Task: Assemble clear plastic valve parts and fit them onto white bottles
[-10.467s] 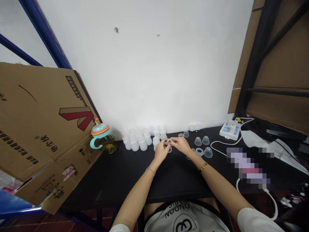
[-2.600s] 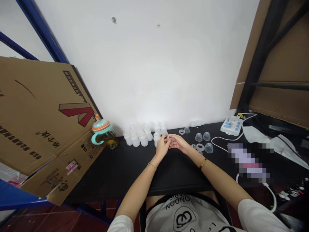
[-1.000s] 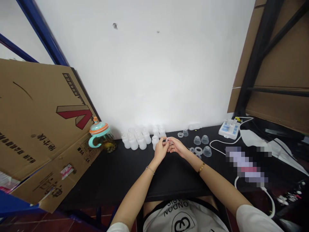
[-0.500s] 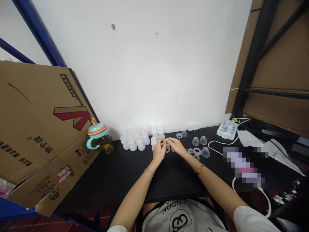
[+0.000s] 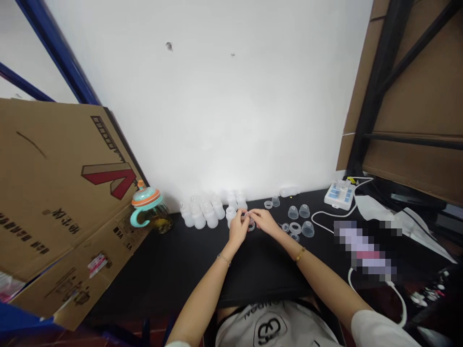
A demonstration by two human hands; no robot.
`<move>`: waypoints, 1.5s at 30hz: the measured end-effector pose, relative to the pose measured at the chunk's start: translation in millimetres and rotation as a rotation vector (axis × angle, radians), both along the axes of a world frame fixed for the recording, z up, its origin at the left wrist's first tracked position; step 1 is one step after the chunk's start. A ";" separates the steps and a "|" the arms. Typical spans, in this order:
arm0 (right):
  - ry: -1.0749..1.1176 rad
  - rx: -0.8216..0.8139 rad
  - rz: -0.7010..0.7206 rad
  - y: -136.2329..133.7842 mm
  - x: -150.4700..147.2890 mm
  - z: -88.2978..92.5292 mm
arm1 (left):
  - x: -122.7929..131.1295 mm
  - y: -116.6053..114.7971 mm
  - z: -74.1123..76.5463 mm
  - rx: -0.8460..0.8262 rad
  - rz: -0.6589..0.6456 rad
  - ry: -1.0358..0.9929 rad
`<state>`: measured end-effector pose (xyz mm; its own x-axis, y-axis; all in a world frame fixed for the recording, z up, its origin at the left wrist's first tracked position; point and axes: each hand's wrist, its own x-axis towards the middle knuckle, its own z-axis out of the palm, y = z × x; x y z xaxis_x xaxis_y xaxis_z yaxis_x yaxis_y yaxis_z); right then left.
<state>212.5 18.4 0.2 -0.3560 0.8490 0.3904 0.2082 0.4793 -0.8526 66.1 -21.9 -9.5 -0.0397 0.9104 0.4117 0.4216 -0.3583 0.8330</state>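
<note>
White wall (image 5: 202, 106) fills the head view from my remote seat, with a blue steel rack upright (image 5: 58, 58) at the far left and a large cardboard sheet (image 5: 54, 202) leaning in below it. On the black tabletop (image 5: 173, 279), my operator's 2 hands work close together near the wall. The left hand (image 5: 238, 229) and right hand (image 5: 263, 221) meet over a small clear plastic ring (image 5: 249, 216), held up just above the tabletop. Both sets of fingers are closed in a pinch around it, though they hide part of it and I can't make out exactly how it sits.

Just left of the hands stands a cluster of white plastic bottles (image 5: 204, 214), with one bottle (image 5: 230, 215) almost touching the left hand. A clear piece (image 5: 251, 225) lies just beneath the right fingers. To the right are 3 clear domes (image 5: 307, 229) and several clear rings (image 5: 295, 228), all within near reach of the right hand. Further right, a white cable (image 5: 333, 214) runs from a white control unit (image 5: 339, 195). At the left end of the bottles stands a glass jar (image 5: 150, 212) with a teal handle and orange-banded lid.
</note>
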 end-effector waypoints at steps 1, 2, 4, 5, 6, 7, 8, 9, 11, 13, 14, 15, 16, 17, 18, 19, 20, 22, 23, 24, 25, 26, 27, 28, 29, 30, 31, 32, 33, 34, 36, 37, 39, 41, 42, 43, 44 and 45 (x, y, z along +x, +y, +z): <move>0.021 0.006 -0.003 -0.8 0.0 -0.6 | 0.1 -0.5 0.4 -0.004 -0.005 -0.012; 0.034 0.003 -0.002 -1.4 -0.1 -1.5 | 0.3 -1.0 0.6 -0.017 -0.007 -0.018; 0.031 -0.004 -0.009 -2.1 -0.6 -3.7 | 0.8 -2.1 0.5 -0.043 -0.021 -0.044; 0.027 0.001 -0.014 -2.4 -1.0 -4.7 | 1.2 -2.8 0.4 -0.041 -0.025 -0.051; 0.034 0.013 -0.027 -2.8 -1.4 -5.5 | 1.6 -3.6 0.5 -0.034 -0.024 -0.047; 0.035 0.025 -0.031 -3.2 -1.9 -6.1 | 2.1 -4.5 0.8 -0.033 -0.019 -0.048; 0.032 0.046 -0.057 -3.7 -2.4 -6.5 | 2.7 -5.4 1.3 -0.045 -0.021 -0.055; 0.010 0.063 -0.085 -4.2 -2.7 -6.8 | 3.2 -6.3 1.8 -0.065 -0.024 -0.069; -0.044 0.055 -0.111 -5.4 -3.0 -7.7 | 4.2 -7.4 2.5 -0.124 -0.010 -0.098; -0.073 0.023 -0.113 -6.3 -3.0 -9.8 | 4.5 -7.4 1.6 -0.180 -0.009 -0.124; -0.079 0.013 -0.110 -6.5 -3.0 -11.5 | 4.3 -7.0 0.4 -0.204 -0.012 -0.134; -0.076 0.003 -0.118 -6.6 -3.0 -13.6 | 4.0 -6.4 -1.3 -0.225 -0.018 -0.136; -0.073 -0.004 -0.121 -6.6 -3.2 -15.9 | 3.6 -5.5 -3.2 -0.242 -0.022 -0.135; -0.072 -0.015 -0.125 -6.3 -3.6 -18.3 | 3.2 -4.4 -5.3 -0.261 -0.030 -0.134; -0.076 -0.031 -0.121 -6.0 -4.1 -20.5 | 3.0 -3.3 -7.3 -0.278 -0.039 -0.151; -0.080 -0.049 -0.120 -5.6 -4.7 -22.3 | 2.9 -2.2 -9.2 -0.292 -0.041 -0.176; -0.083 -0.066 -0.119 -5.3 -5.3 -23.5 | 2.8 -1.3 -10.6 -0.303 -0.047 -0.203; -0.084 -0.090 -0.098 -5.3 -6.5 -23.7 | 2.9 -0.2 -11.9 -0.320 -0.045 -0.251; -0.085 -0.099 -0.092 -5.7 -7.1 -22.7 | 2.9 -0.2 -11.8 -0.324 -0.043 -0.267; -0.086 -0.103 -0.094 -6.4 -7.5 -21.1 | 2.9 -0.4 -11.4 -0.325 -0.049 -0.277; -0.084 -0.108 -0.087 -7.4 -7.8 -19.1 | 2.9 -0.9 -10.8 -0.319 -0.045 -0.283; -0.084 -0.117 -0.080 -8.5 -7.8 -17.1 | 2.9 -1.5 -10.2 -0.313 -0.040 -0.281; -0.090 -0.129 -0.056 -9.7 -7.6 -15.2 | 3.1 -2.2 -9.8 -0.314 -0.053 -0.274; -0.094 -0.136 -0.040 -10.9 -7.1 -13.6 | 3.4 -2.8 -9.8 -0.310 -0.047 -0.282; -0.087 -0.132 -0.050 -12.1 -6.4 -12.5 | 3.8 -3.3 -10.0 -0.325 -0.053 -0.283; -0.080 -0.123 -0.051 -13.0 -5.6 -11.8 | 4.2 -3.8 -10.6 -0.345 -0.059 -0.269; -0.082 -0.115 -0.049 -13.8 -4.8 -11.5 | 4.6 -4.1 -11.4 -0.345 -0.050 -0.267; -0.092 -0.108 -0.061 -14.4 -4.1 -11.4 | 4.7 -4.3 -12.2 -0.350 -0.061 -0.267; -0.099 -0.102 -0.075 -14.8 -3.6 -11.3 | 4.7 -4.5 -12.9 -0.357 -0.062 -0.265; -0.104 -0.100 -0.083 -15.1 -3.2 -11.2 | 4.4 -4.8 -13.3 -0.362 -0.064 -0.266; -0.105 -0.105 -0.085 -15.4 -2.7 -10.5 | 3.8 -5.4 -12.9 -0.367 -0.059 -0.270; -0.107 -0.107 -0.076 -15.6 -2.5 -9.9 | 3.6 -5.9 -12.1 -0.359 -0.060 -0.274; -0.096 -0.102 -0.073 -15.6 -1.9 -8.6 | 3.8 -6.7 -9.7 -0.344 -0.069 -0.278; -0.098 -0.100 -0.069 -15.0 -1.3 -8.1 | 4.8 -6.9 -7.2 -0.322 -0.069 -0.311; -0.105 -0.098 -0.071 -14.4 -1.0 -8.3 | 5.5 -6.8 -6.1 -0.319 -0.067 -0.332; -0.113 -0.095 -0.079 -13.7 -0.8 -8.8 | 6.2 -6.6 -5.3 -0.321 -0.075 -0.352; -0.122 -0.094 -0.088 -13.1 -0.6 -9.4 | 6.8 -6.2 -4.7 -0.325 -0.090 -0.362; -0.128 -0.088 -0.093 -12.5 -0.5 -10.1 | 7.3 -5.9 -4.3 -0.323 -0.095 -0.370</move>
